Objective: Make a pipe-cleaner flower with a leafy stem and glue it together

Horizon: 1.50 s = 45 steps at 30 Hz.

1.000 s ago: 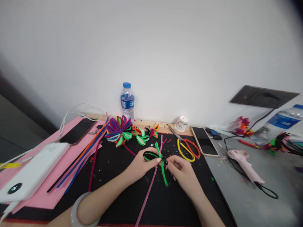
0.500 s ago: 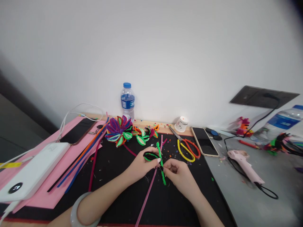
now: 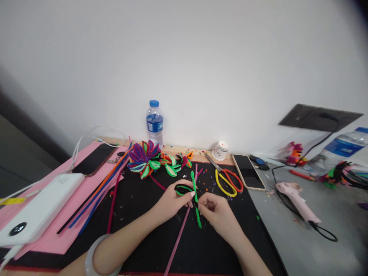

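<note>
Over the black mat, my left hand (image 3: 178,199) pinches a black and green pipe-cleaner loop (image 3: 183,189) between thumb and fingers. A twisted green pipe cleaner (image 3: 198,217) crosses the loop's right end, standing nearly upright in the view. My right hand (image 3: 212,205) is closed, its thumb and index finger pinching the black part at the crossing. Both hands' fingertips are close together there. Beneath them a pink pipe cleaner (image 3: 178,239) runs toward the near edge.
Multicoloured pipe-cleaner flower (image 3: 145,159) and water bottle (image 3: 155,122) stand behind my hands. Scissors (image 3: 227,180), a phone (image 3: 248,172) and a pink glue gun (image 3: 299,203) lie to the right. A white power bank (image 3: 40,207) and loose pipe cleaners (image 3: 100,191) lie left on pink sheets.
The lower end of the green pipe cleaner has shifted slightly downward. Both hands keep nearly the same place and grip.
</note>
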Each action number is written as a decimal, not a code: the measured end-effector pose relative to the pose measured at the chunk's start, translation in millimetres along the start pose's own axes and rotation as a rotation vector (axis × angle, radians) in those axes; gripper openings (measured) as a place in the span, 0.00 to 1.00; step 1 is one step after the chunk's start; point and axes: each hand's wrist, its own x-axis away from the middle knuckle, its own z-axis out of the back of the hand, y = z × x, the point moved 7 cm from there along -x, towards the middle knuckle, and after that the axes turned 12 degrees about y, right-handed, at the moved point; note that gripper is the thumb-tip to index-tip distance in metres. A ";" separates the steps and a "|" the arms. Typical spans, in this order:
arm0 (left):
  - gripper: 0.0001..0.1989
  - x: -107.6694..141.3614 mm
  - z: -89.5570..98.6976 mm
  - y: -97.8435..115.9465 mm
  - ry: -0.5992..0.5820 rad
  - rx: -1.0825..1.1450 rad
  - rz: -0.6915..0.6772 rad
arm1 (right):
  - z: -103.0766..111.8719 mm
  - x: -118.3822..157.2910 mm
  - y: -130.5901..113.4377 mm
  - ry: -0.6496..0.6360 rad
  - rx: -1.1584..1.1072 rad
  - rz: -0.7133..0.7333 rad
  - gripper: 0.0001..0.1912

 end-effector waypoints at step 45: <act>0.11 4.8 -2.8 13.8 -0.073 -0.044 -0.054 | 0.9 0.3 -3.1 0.007 -0.128 -0.088 0.12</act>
